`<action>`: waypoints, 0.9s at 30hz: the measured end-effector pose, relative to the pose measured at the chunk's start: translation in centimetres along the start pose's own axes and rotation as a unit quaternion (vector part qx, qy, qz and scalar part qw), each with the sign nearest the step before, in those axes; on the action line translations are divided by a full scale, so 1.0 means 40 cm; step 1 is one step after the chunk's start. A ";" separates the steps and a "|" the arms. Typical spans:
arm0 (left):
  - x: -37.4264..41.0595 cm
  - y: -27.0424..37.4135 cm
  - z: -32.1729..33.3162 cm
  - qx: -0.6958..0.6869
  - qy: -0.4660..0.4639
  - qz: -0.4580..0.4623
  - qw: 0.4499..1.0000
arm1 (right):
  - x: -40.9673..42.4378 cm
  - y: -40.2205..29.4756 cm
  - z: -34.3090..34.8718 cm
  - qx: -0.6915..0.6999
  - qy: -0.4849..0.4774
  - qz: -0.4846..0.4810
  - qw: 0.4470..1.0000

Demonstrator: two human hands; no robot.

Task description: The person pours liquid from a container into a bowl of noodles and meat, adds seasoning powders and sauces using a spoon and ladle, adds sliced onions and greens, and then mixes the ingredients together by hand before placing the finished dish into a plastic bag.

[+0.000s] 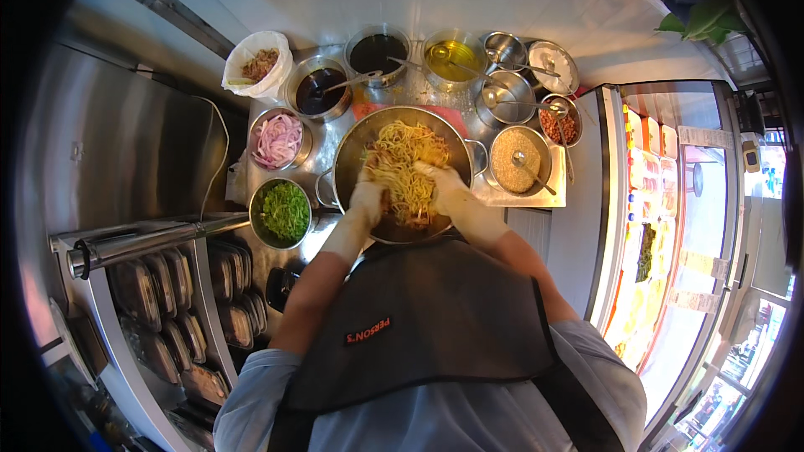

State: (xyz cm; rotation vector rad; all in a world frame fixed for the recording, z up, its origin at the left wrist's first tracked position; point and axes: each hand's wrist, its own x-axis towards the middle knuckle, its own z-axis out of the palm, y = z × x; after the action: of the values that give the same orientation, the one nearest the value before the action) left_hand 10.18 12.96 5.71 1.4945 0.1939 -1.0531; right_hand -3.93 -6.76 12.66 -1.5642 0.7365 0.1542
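Both my hands wear pale gloves and are inside a two-handled metal pot (pixel 352 138) in front of me. Yellow noodles (pixel 408 169) mixed with darker bits fill its middle. My left hand (pixel 369 194) presses against the noodles' left side, its fingers partly hidden by them. On the right side, my right hand (pixel 440 182) has its fingers in the noodles, lifting or gathering them. Left of the pot stand a bowl of sliced onion (pixel 278 140) and a bowl of chopped green herbs (pixel 284 210). At its right is a container of pale granules with a spoon (pixel 518 157).
Behind the pot stand containers of dark liquid (pixel 320 91), blackish liquid (pixel 378 56) and yellow oil (pixel 452 59), with ladles. A bag-lined container (pixel 257 66) is at back left, a bowl of reddish nuts (pixel 559 125) at right. Lidded plastic boxes (pixel 163 289) fill a lower-left rack; a lit display case (pixel 653 201) stands right.
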 end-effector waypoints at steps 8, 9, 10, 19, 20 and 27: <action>-0.019 0.020 0.093 -0.077 -0.053 -0.015 0.995 | 0.027 0.016 -0.003 0.239 0.030 0.173 0.955; -0.041 0.035 0.083 -0.092 -0.050 0.004 0.994 | 0.020 0.029 -0.033 0.337 -0.006 0.177 0.925; -0.111 0.110 0.102 -0.137 -0.053 -0.011 0.989 | 0.006 0.083 -0.043 0.391 0.046 0.089 0.915; -0.147 0.124 0.120 -0.049 -0.049 -0.035 0.997 | -0.021 0.028 -0.067 0.079 0.005 0.033 0.996; -0.162 0.148 0.105 -0.087 -0.088 -0.055 0.991 | -0.050 0.041 -0.088 0.023 0.014 -0.083 0.996; -0.145 0.141 0.112 0.197 -0.062 0.008 0.978 | -0.053 -0.073 -0.033 0.078 0.157 0.114 0.978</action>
State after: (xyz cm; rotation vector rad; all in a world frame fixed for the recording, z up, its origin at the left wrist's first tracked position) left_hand 8.41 10.26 14.37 1.7717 -0.1237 -1.2174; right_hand -4.46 -7.36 16.41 -1.3661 1.1504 0.0151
